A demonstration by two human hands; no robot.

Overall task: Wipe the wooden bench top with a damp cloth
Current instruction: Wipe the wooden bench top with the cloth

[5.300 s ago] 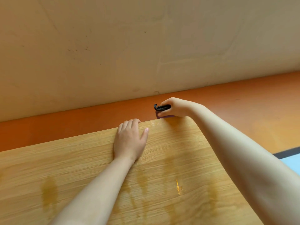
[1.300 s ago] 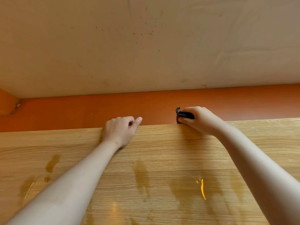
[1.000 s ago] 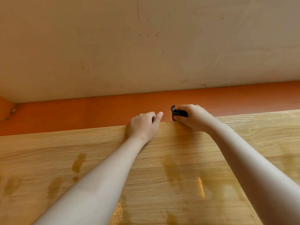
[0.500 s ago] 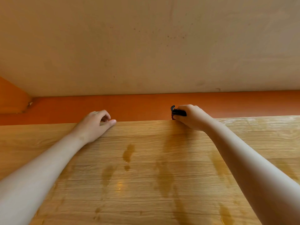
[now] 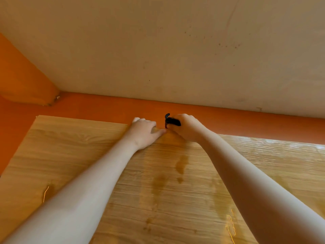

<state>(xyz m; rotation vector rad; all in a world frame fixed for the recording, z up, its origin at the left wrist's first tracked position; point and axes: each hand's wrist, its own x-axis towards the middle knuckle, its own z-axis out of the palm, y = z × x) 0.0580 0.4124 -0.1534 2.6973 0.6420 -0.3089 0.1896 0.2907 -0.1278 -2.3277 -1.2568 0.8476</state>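
Note:
The light wooden bench top (image 5: 73, 152) fills the lower part of the head view and carries several dark damp patches and streaks. At its far edge my right hand (image 5: 186, 129) is closed on a small dark cloth (image 5: 173, 121), of which only a bunched end shows past my fingers. My left hand (image 5: 145, 132) lies on the same far edge right beside it, fingers curled over the rim and thumb nearly touching my right hand. It holds nothing.
An orange floor strip (image 5: 88, 108) runs behind the bench, below a beige wall (image 5: 158, 50). An orange panel (image 5: 19, 76) stands at the far left. The bench's left corner (image 5: 37, 118) is in view.
My left hand slid right along the far edge and now sits against my right hand. The view shifted left, bringing the bench's left corner into sight. The cloth stays at the edge.

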